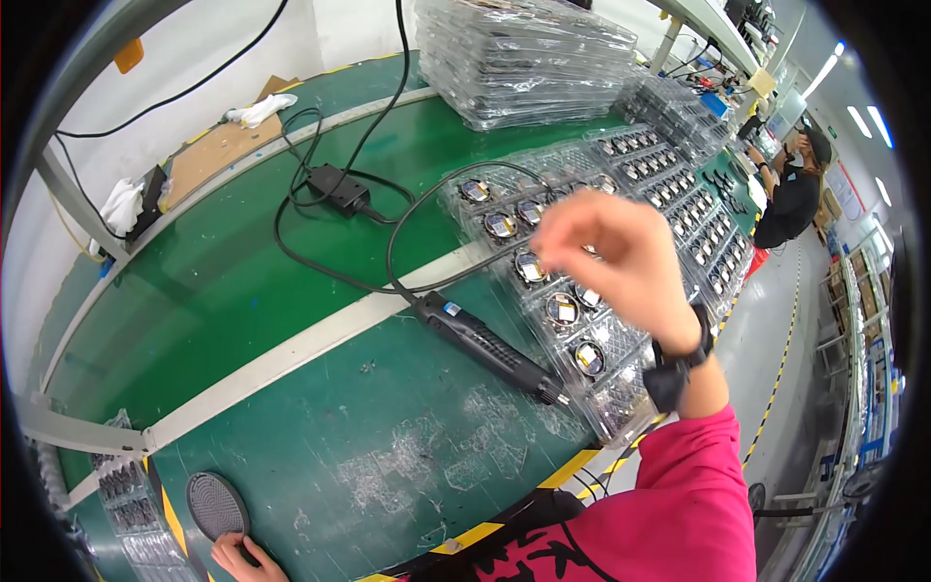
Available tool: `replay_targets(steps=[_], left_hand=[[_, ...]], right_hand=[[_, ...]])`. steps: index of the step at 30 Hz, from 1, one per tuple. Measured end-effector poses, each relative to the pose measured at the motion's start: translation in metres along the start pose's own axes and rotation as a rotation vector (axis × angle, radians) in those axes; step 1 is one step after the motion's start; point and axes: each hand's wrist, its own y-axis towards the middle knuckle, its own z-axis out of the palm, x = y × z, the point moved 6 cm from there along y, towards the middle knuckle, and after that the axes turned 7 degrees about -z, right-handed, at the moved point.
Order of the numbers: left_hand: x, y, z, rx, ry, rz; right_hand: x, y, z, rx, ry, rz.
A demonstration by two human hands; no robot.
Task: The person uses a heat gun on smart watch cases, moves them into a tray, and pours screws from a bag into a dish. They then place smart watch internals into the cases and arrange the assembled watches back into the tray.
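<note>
At the lower left, my left hand grips the near edge of a round black disc with a textured face. My right hand, blurred by motion, is above a clear plastic tray with thumb and forefinger drawn together in a pinch. Whether anything is between those fingertips I cannot make out. Several round electronic parts with pale centres sit in the tray's pockets. Left of the tray, a black electric screwdriver lies on the green bench with its tip against the tray's edge.
A cable runs from the screwdriver to a black adapter box. Stacked clear trays stand at the back. A white rail crosses the bench. More parts in a tray lie far left. Another person works at the right.
</note>
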Motion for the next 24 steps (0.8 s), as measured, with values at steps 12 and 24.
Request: replay_targets(steps=[12,24], left_hand=[[0.003,-0.001,0.003,-0.035,0.009,0.044],[-0.003,-0.001,0.0,-0.033,0.019,0.062]], right_hand=[[0.042,-0.072,0.031,-0.089,0.615,0.07],[0.037,-0.102,0.012,-0.003,0.288,0.03]])
